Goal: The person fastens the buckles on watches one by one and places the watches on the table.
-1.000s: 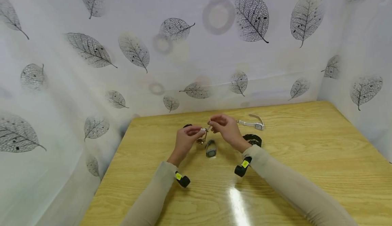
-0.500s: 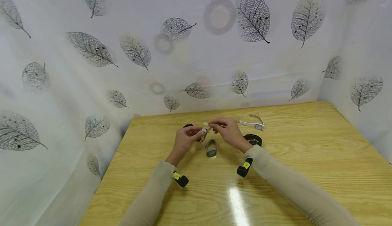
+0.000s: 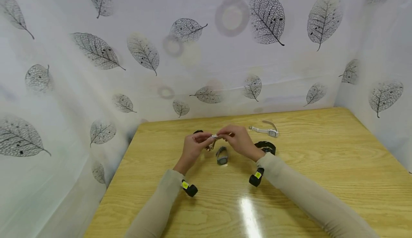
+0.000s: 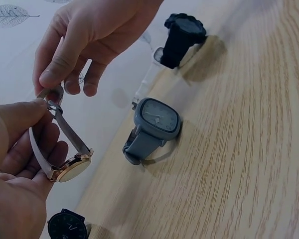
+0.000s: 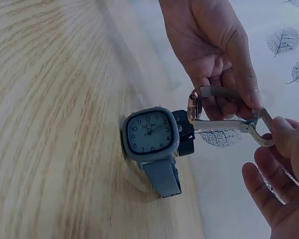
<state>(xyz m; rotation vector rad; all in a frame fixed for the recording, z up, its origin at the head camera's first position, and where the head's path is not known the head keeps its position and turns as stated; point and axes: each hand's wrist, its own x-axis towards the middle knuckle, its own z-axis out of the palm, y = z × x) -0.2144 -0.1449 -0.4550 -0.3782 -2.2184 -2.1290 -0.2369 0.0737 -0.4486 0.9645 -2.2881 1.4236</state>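
A rose-gold watch [image 4: 74, 168] with a pale strap hangs between both hands above the table. My left hand [image 3: 192, 148] pinches its strap near the buckle [image 4: 53, 106]. With thumb and finger, my right hand [image 3: 237, 140] pinches the strap's end; its other fingers hang loosely in the left wrist view. The strap forms a loop, bent over at the buckle in the right wrist view, where the watch case [image 5: 194, 104] faces sideways. Just below the hands, a grey square watch [image 3: 222, 156] stands on the table, its dial [image 5: 149, 131] showing in the right wrist view.
On the wooden table [image 3: 212, 202], a black watch [image 3: 266, 147] lies beside my right wrist. A white watch [image 3: 272, 133] is farther back with its strap spread. Another black watch [image 4: 67, 225] lies behind my left hand. A leaf-patterned cloth [image 3: 225, 62] stands behind the table.
My right hand has come down and left, closer to my left hand, bringing the strap end toward the buckle. My left hand has barely moved and keeps its pinch.
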